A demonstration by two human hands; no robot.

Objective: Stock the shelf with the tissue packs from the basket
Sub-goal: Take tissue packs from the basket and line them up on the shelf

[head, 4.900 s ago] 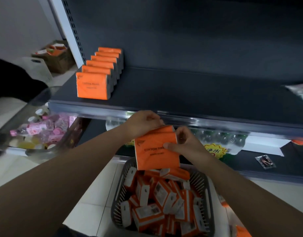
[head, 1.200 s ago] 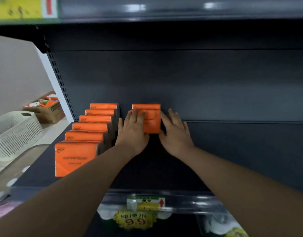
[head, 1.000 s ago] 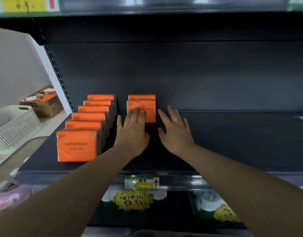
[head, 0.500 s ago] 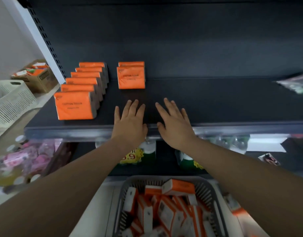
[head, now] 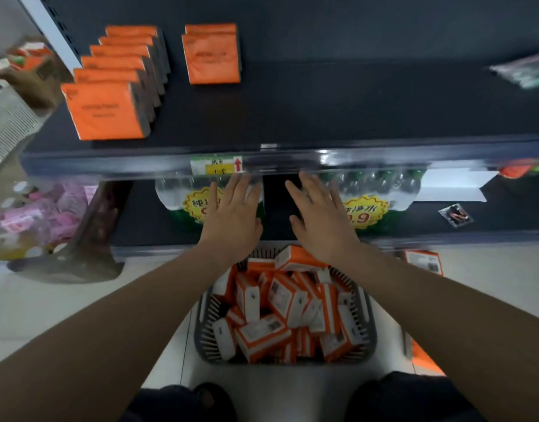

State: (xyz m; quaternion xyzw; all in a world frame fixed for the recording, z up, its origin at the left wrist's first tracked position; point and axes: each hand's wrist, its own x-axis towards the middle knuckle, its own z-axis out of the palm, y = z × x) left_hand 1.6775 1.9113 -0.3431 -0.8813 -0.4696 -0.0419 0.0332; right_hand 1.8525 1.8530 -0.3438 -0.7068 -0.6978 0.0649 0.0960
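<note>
My left hand [head: 231, 217] and right hand [head: 320, 220] hover empty, fingers straight and loosely spread, over the grey basket [head: 204, 327] of jumbled tissue packs [head: 280, 303], with two stocked rows [head: 106, 114] standing on the dark shelf [head: 323, 111] beyond.

**Shelf [head: 338, 117] at 12 o'clock, basket [head: 205, 336] at 6**

On the shelf, a row of tissue packs [head: 109, 111] runs front to back at 10 o'clock. A second pair of packs [head: 211, 59] stands apart to its right at 11 o'clock. The basket sits on the floor [head: 49, 315] with loose packs [head: 280, 303] piled inside. Bottled water [head: 380, 184] lies on the lower shelf [head: 134, 214] between.
</note>
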